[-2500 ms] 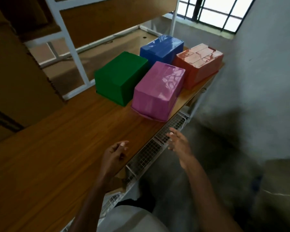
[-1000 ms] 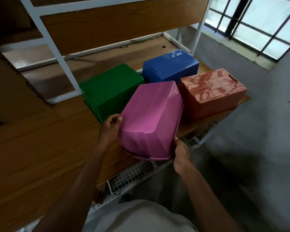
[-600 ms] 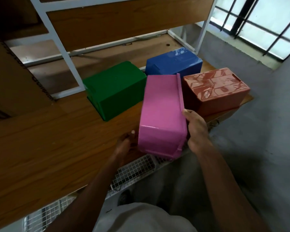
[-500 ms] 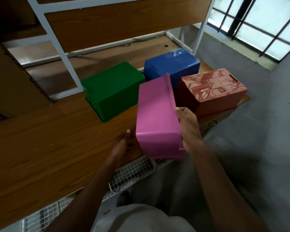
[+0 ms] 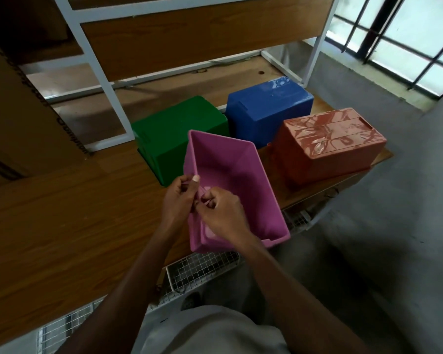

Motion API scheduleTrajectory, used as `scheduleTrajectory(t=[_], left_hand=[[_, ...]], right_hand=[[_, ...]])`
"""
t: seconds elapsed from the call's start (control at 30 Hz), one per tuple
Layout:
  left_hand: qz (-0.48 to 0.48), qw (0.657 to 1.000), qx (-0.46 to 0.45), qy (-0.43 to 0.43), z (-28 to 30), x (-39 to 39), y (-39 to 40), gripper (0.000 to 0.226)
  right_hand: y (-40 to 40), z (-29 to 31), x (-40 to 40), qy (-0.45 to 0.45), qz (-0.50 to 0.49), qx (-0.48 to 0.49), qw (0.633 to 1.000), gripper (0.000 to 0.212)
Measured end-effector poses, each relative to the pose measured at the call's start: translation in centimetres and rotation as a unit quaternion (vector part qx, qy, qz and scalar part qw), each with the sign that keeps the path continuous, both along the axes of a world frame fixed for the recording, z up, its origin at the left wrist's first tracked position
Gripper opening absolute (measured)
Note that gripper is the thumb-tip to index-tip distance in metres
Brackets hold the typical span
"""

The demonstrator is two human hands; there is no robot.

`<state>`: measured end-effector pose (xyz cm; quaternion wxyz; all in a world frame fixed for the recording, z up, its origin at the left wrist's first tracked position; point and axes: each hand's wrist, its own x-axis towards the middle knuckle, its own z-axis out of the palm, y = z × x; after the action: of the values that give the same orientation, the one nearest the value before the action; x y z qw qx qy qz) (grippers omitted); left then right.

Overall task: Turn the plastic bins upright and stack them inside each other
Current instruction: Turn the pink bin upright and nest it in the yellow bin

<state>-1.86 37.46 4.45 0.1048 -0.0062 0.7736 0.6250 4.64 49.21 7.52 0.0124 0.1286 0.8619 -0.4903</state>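
Gripping the near left rim of the pink bin [image 5: 230, 175], the left hand [image 5: 179, 200] and right hand [image 5: 223, 213] both pinch its wall, mouth now facing up at the counter [image 5: 62, 213] edge. One bin looks righted; the green bin [image 5: 179, 139], blue bin [image 5: 269, 108] and orange bin [image 5: 327, 146] lie overturned behind it, nothing nested yet.

One head-worn camera looks steeply down, close over the wooden table [image 5: 62, 226]. It faces the shelving (window to the right).
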Motion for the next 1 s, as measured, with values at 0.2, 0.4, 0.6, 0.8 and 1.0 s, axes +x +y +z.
scheduleTrajectory(t=[0.2,0.4,0.6,0.8,1.0], left_hand=[[0.041,0.997,0.015,-0.07,-1.3,-0.8,-2.4,0.028],[0.067,0.99,0.04,-0.116,-2.1,-0.2,-2.7,0.026],[0.054,0.991,0.033,-0.118,-2.7,-0.2,-3.4,0.025],[0.061,0.989,0.036,-0.126,-2.8,-0.3,-3.1,0.024],[0.079,0.987,0.047,-0.133,-2.6,-0.5,-2.3,0.028]], right_hand=[[1.6,-2.2,-1.2,-0.029,-0.002,0.01,1.0,0.024],[6.1,-3.6,-2.4,0.016,-0.04,0.115,0.992,0.017],[9.7,-5.0,-1.7,0.041,-0.113,0.215,0.969,0.024],[10.9,-5.4,-1.4,-0.053,-0.162,0.014,0.985,0.056],[11.8,-5.1,-1.5,-0.068,-0.106,-0.036,0.991,0.036]])
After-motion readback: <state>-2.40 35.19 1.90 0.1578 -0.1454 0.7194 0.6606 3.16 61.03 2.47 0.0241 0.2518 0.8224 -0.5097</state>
